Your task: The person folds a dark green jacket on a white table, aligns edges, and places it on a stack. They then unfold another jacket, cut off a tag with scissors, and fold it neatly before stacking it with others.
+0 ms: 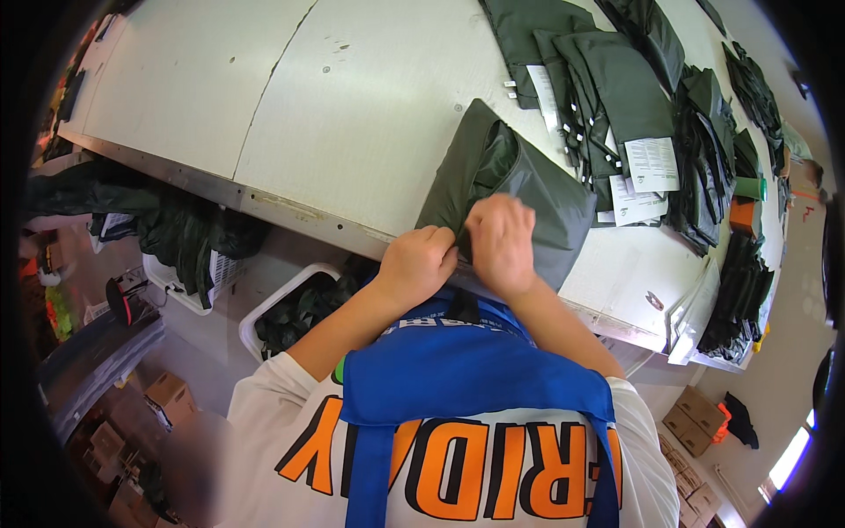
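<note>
A dark green fabric pouch (550,198) lies at the near edge of the white table, with its opening gaping toward the far side. My left hand (418,264) is closed on the pouch's near left edge, fingers curled over the fabric. Beside it, my right hand (503,242) is curled into a fist at the pouch's opening, slightly blurred. Its fingertips are hidden, but it appears to pinch the fabric there. Both forearms reach in over a blue apron (458,370).
Folded dark green pouches (607,79) with white paper tags (651,165) lie in overlapping piles at the right. White baskets (255,321) holding dark fabric stand below the table's metal edge (290,214) at left. Cardboard boxes (695,422) sit on the floor at lower right.
</note>
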{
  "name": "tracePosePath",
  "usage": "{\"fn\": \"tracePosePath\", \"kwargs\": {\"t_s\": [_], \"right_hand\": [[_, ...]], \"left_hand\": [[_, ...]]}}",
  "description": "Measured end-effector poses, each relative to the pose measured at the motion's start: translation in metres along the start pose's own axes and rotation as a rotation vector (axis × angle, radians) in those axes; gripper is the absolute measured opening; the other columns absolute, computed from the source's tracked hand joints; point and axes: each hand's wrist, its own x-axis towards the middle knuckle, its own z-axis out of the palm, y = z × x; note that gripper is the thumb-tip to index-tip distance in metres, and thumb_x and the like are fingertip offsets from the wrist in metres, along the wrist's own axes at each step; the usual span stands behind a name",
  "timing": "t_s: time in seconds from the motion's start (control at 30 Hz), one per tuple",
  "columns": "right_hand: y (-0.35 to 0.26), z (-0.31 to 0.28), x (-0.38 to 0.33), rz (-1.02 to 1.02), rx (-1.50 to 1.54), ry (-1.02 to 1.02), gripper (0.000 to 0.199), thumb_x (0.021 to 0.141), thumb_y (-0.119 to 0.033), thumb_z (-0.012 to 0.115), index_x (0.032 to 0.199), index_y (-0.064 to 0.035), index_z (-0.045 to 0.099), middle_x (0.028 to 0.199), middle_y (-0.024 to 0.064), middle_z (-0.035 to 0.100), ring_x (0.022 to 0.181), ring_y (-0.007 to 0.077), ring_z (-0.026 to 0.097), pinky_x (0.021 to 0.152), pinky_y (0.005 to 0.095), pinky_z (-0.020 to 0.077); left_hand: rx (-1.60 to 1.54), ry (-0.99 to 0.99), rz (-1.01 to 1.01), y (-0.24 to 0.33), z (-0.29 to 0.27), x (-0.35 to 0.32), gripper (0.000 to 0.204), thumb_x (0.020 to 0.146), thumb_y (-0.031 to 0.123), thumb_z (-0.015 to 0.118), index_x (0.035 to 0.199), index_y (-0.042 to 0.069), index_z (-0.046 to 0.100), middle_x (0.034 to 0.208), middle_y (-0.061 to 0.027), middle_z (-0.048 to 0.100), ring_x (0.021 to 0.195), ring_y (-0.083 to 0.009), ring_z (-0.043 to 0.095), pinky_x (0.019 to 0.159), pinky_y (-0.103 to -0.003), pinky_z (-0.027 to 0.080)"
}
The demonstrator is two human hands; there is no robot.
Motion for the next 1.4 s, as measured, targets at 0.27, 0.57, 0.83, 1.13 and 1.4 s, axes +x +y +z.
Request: {"fn": "tracePosePath", "kwargs": {"t_s": [0.27, 0.57, 0.83, 1.13, 1.4], "right_hand": [[0.011, 0.020, 0.010, 0.122, -0.051, -0.097, 0.014, 0.081, -0.008, 0.063, 0.088, -0.0077, 0.051, 0.087, 0.0067, 0.057, 0.092, 0.0273, 0.054, 0.080, 0.0405, 0.0361], [0.063, 0.031, 0.048, 0.350, 0.038, -0.243, 0.057, 0.073, -0.038, 0.075, 0.117, -0.0083, 0.053, 0.114, 0.0121, 0.058, 0.110, 0.0311, 0.053, 0.096, 0.0422, 0.0374], [0.062, 0.037, 0.059, 0.572, -0.030, -0.497, 0.062, 0.067, -0.043, 0.077, 0.113, -0.0096, 0.054, 0.107, 0.0090, 0.061, 0.106, 0.0275, 0.056, 0.092, 0.0427, 0.0381], [0.081, 0.060, 0.026, 0.526, 0.169, -0.149, 0.054, 0.070, -0.014, 0.068, 0.120, -0.0072, 0.049, 0.108, 0.0107, 0.057, 0.109, 0.0289, 0.052, 0.096, 0.0429, 0.0346], [0.019, -0.006, 0.002, 0.124, 0.188, -0.302, 0.033, 0.062, -0.021, 0.082, 0.089, -0.0096, 0.065, 0.094, 0.0033, 0.056, 0.092, 0.0245, 0.052, 0.076, 0.0380, 0.0382]], "left_hand": [[-0.064, -0.289, -0.082, -0.019, -0.012, -0.013, 0.015, 0.078, 0.015, 0.065, 0.076, 0.004, 0.054, 0.071, -0.0132, 0.059, 0.066, -0.0346, 0.059, 0.059, -0.044, 0.047], [-0.190, -0.511, -0.185, -0.031, -0.028, -0.026, 0.022, 0.082, 0.027, 0.067, 0.081, 0.006, 0.058, 0.068, -0.0110, 0.058, 0.064, -0.0274, 0.060, 0.057, -0.039, 0.047], [-0.412, -0.103, -0.509, -0.069, -0.001, 0.061, 0.033, 0.093, 0.027, 0.055, 0.106, -0.003, 0.054, 0.096, -0.0238, 0.056, 0.096, -0.0389, 0.051, 0.088, -0.044, 0.041], [-0.010, 0.093, -0.331, -0.039, 0.040, 0.059, 0.049, 0.087, 0.021, 0.065, 0.118, -0.005, 0.039, 0.114, -0.0274, 0.041, 0.101, -0.0433, 0.049, 0.088, -0.046, 0.043], [-0.002, 0.087, -0.397, -0.041, 0.039, 0.061, 0.052, 0.084, 0.023, 0.068, 0.118, -0.005, 0.040, 0.113, -0.0263, 0.042, 0.095, -0.0448, 0.053, 0.079, -0.046, 0.048]]}}
